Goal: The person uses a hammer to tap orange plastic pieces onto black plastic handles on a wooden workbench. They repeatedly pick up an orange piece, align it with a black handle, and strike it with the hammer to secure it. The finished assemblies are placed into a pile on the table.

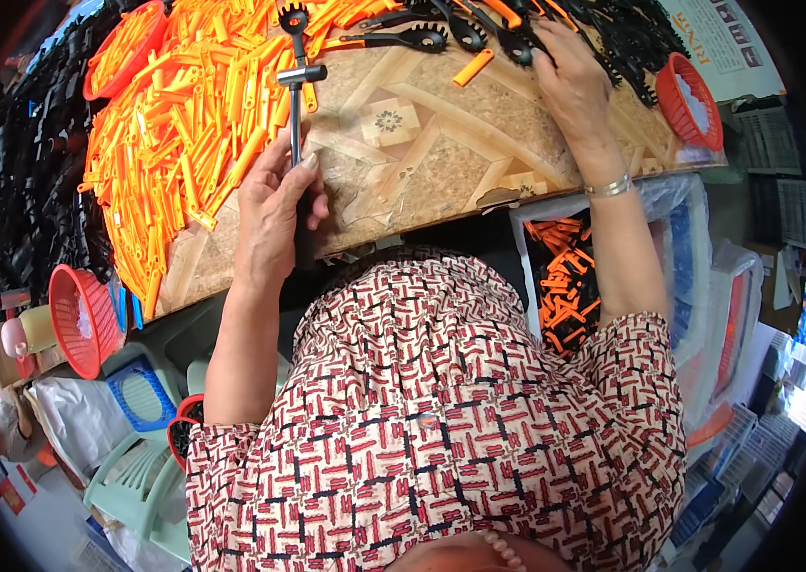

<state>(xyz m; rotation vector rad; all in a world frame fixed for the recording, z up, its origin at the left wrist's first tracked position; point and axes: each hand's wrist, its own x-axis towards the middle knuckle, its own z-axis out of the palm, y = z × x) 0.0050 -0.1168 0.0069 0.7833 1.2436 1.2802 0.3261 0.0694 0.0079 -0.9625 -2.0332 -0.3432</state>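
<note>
The left hand grips a small hammer upright by the orange pieces, while the right hand, fingers seemingly curled, reaches into black utensils for one.

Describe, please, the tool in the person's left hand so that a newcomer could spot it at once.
Start at the patterned round table and its big heap of orange plastic pieces. At the heap's right edge, the left hand holds a small metal hammer upright, the only grey metal thing among orange and black plastic.
</note>
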